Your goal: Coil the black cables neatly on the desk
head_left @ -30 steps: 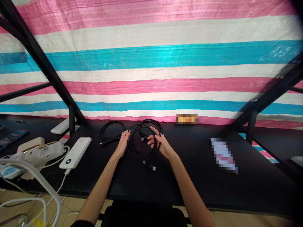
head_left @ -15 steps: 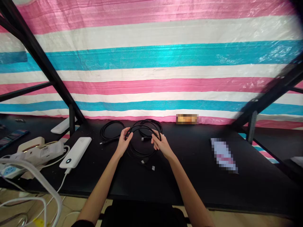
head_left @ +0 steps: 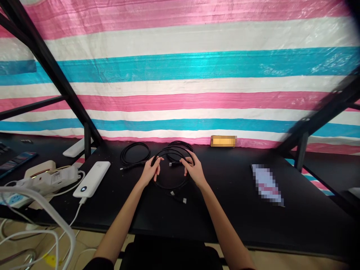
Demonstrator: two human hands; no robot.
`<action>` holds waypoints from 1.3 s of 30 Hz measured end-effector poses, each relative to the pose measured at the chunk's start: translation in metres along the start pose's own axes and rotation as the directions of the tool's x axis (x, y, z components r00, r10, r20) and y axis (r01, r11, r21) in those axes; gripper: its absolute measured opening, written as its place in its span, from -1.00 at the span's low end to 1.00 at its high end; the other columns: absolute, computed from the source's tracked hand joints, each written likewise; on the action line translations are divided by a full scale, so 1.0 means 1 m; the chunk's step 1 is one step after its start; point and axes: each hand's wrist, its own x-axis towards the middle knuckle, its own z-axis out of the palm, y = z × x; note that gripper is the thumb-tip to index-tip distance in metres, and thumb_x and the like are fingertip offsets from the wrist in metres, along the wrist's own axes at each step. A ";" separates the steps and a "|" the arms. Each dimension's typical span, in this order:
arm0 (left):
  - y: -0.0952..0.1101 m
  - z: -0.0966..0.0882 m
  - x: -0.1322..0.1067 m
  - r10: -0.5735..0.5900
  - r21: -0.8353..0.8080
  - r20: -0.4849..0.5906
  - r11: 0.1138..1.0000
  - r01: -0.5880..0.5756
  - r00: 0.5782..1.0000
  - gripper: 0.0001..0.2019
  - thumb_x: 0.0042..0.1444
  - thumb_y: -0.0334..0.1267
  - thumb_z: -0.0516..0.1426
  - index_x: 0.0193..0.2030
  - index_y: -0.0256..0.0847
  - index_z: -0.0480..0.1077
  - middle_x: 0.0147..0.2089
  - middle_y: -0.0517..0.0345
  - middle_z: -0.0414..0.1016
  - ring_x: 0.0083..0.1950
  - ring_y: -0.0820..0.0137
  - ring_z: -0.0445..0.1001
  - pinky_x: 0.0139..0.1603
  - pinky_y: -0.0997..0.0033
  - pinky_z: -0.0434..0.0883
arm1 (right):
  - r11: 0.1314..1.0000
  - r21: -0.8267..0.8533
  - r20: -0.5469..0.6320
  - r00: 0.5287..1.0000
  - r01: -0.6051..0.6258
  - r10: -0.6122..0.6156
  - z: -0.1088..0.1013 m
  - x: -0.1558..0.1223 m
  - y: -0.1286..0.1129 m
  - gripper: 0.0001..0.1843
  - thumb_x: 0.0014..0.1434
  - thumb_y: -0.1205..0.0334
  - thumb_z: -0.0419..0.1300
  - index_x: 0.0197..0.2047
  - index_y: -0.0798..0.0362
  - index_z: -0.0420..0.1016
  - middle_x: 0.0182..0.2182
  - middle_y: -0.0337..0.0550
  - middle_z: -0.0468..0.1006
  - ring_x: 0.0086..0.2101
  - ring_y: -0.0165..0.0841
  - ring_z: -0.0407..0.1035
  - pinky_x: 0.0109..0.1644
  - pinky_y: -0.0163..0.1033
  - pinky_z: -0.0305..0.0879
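cable coil (head_left: 169,186) tilted flatter, right hand (head_left: 194,171) regripped

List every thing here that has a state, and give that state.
held cable: looped, gripped on both sides, plug ends loose.
left hand: closed on the held cable.
right hand: closed on the held cable.
left coil: coiled, lying flat, untouched.
rear coil: coiled, lying behind the hands.
power bank: lying flat, indicator appears lit, white lead plugged in.
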 end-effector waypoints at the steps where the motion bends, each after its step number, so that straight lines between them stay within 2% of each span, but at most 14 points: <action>1: 0.000 0.000 0.000 -0.009 0.009 0.009 1.000 0.009 1.000 -0.54 0.12 0.11 0.02 -0.10 -0.27 0.33 -0.72 0.41 0.20 -0.84 0.59 0.12 -0.84 0.62 0.05 | 1.000 -0.025 -0.027 1.000 0.015 -0.015 -0.001 0.000 0.001 -0.31 -0.01 0.06 0.28 0.18 -0.07 0.19 -0.32 -0.26 0.44 -0.69 -0.59 0.23 -0.70 -0.40 0.26; 4: 0.000 0.000 -0.001 -0.036 0.027 0.044 0.999 0.035 0.998 -0.54 0.12 0.10 0.02 -0.05 -0.27 0.32 -0.73 0.42 0.19 -0.84 0.61 0.08 -0.85 0.65 0.04 | 0.992 -0.103 -0.066 0.995 0.067 -0.074 -0.002 -0.001 0.002 -0.21 -0.04 0.06 0.28 0.24 -0.17 0.10 -0.20 -0.21 0.42 -0.63 -0.56 0.31 -0.70 -0.41 0.29; 8: -0.001 -0.001 -0.003 -0.071 0.059 0.158 0.996 0.063 0.985 -0.49 0.14 0.08 0.01 0.12 -0.21 0.23 -0.71 0.42 0.22 -0.84 0.61 0.08 -0.86 0.68 0.01 | 0.953 -0.280 -0.039 0.990 0.116 -0.133 -0.005 -0.002 0.006 -0.36 0.00 0.07 0.24 0.17 -0.13 0.28 -0.19 -0.17 0.46 -0.66 -0.58 0.22 -0.67 -0.38 0.27; 10: -0.001 0.000 -0.003 -0.080 0.078 0.184 0.995 0.067 0.980 -0.46 0.14 0.07 0.02 0.17 -0.19 0.19 -0.71 0.43 0.23 -0.84 0.61 0.09 -0.85 0.68 0.02 | 0.899 -0.408 -0.006 0.984 0.160 -0.178 -0.007 -0.002 0.008 -0.44 0.02 0.11 0.22 0.13 -0.11 0.36 -0.23 -0.17 0.48 -0.67 -0.59 0.14 -0.60 -0.34 0.28; 12: -0.001 0.001 -0.004 -0.064 0.103 0.177 0.994 0.046 0.982 -0.46 0.13 0.05 0.03 0.19 -0.18 0.17 -0.71 0.43 0.22 -0.84 0.59 0.11 -0.84 0.67 0.06 | 0.816 -0.539 0.023 0.971 0.211 -0.236 -0.008 -0.001 0.010 -0.47 0.00 0.15 0.23 0.10 -0.11 0.40 -0.29 -0.20 0.49 -0.64 -0.56 0.12 -0.47 -0.30 0.31; 14: -0.002 0.002 -0.005 -0.026 0.141 0.153 0.990 0.004 0.988 -0.46 0.11 0.02 0.07 0.18 -0.20 0.20 -0.70 0.42 0.22 -0.82 0.58 0.14 -0.82 0.64 0.11 | 0.745 -0.626 0.037 0.964 0.228 -0.264 -0.010 -0.001 0.011 -0.48 -0.02 0.18 0.24 0.07 -0.13 0.43 -0.37 -0.22 0.50 -0.58 -0.49 0.19 -0.37 -0.26 0.30; 17: -0.004 0.003 -0.005 0.037 0.215 0.095 0.975 -0.057 0.995 -0.50 0.08 -0.03 0.12 0.12 -0.22 0.31 -0.68 0.38 0.22 -0.78 0.56 0.18 -0.79 0.60 0.16 | 0.707 -0.675 0.037 0.967 0.210 -0.252 -0.011 0.000 0.011 -0.61 0.02 0.17 0.21 -0.02 -0.14 0.50 -0.41 -0.20 0.52 -0.45 -0.34 0.34 -0.28 -0.20 0.29; 21: -0.006 0.003 -0.005 0.094 0.341 0.044 0.934 -0.103 0.995 -0.65 0.09 -0.02 0.10 -0.11 -0.20 0.48 -0.69 0.33 0.22 -0.75 0.53 0.22 -0.74 0.55 0.18 | 0.748 -0.626 0.013 0.962 0.219 -0.271 -0.010 0.000 0.012 -0.82 0.07 0.16 0.19 -0.24 -0.11 0.56 -0.31 -0.13 0.57 -0.31 -0.21 0.41 -0.18 -0.13 0.28; 25: -0.004 0.006 -0.007 0.110 0.357 0.039 0.927 -0.116 0.993 -0.66 0.11 0.02 0.07 -0.18 -0.17 0.48 -0.46 0.21 0.45 -0.76 0.55 0.24 -0.76 0.51 0.14 | 0.780 -0.595 0.043 0.977 0.194 -0.210 -0.010 -0.001 0.010 -0.87 0.10 0.14 0.17 -0.29 -0.12 0.54 -0.53 -0.20 0.51 -0.47 -0.27 0.37 -0.31 -0.20 0.24; 27: -0.003 0.010 -0.008 0.081 0.299 0.052 0.950 -0.092 0.995 -0.65 0.12 0.03 0.06 -0.17 -0.19 0.45 -0.46 0.20 0.46 -0.78 0.55 0.23 -0.78 0.50 0.10 | 0.771 -0.603 0.075 0.977 0.204 -0.200 -0.009 -0.002 0.007 -0.86 0.11 0.12 0.16 -0.31 -0.08 0.53 -0.55 -0.22 0.48 -0.52 -0.32 0.33 -0.37 -0.24 0.21; 31: -0.002 0.016 -0.009 -0.007 0.136 0.095 0.991 -0.006 0.995 -0.62 0.13 0.02 0.05 -0.13 -0.25 0.42 -0.78 0.36 0.20 -0.82 0.51 0.17 -0.77 0.54 0.02 | 0.825 -0.524 0.099 0.977 0.211 -0.187 -0.008 -0.001 -0.001 -0.79 0.07 0.05 0.19 -0.38 0.01 0.52 -0.54 -0.20 0.46 -0.54 -0.37 0.29 -0.48 -0.29 0.17; 34: -0.003 0.019 -0.008 -0.052 -0.011 0.125 0.999 0.053 0.991 -0.62 0.11 0.01 0.08 -0.13 -0.28 0.42 -0.83 0.41 0.09 -0.82 0.51 0.15 -0.74 0.54 0.03 | 0.916 -0.386 0.082 0.993 0.111 -0.086 -0.009 0.000 -0.005 -0.73 0.05 -0.01 0.20 -0.41 0.04 0.52 -0.60 -0.23 0.40 -0.64 -0.45 0.21 -0.62 -0.34 0.08; 36: -0.003 0.020 -0.007 -0.044 -0.124 0.148 0.990 0.063 0.988 -0.64 0.09 -0.01 0.10 -0.18 -0.29 0.44 -0.80 0.41 0.06 -0.76 0.49 0.21 -0.66 0.51 0.12 | 0.961 -0.276 0.051 0.999 0.008 0.006 -0.009 0.000 -0.006 -0.69 0.04 -0.05 0.21 -0.38 0.05 0.51 -0.70 -0.32 0.27 -0.75 -0.54 0.05 -0.73 -0.37 -0.06; 39: -0.002 0.018 -0.005 0.017 -0.228 0.165 0.973 0.022 0.986 -0.69 0.07 -0.06 0.14 -0.23 -0.30 0.45 -0.71 0.29 0.20 -0.51 0.39 0.40 -0.40 0.43 0.30 | 0.996 -0.023 -0.003 0.996 -0.087 0.087 -0.011 -0.001 -0.011 -0.66 0.03 -0.07 0.23 -0.33 0.05 0.46 -0.76 -0.47 0.05 -0.80 -0.61 -0.17 -0.80 -0.42 -0.20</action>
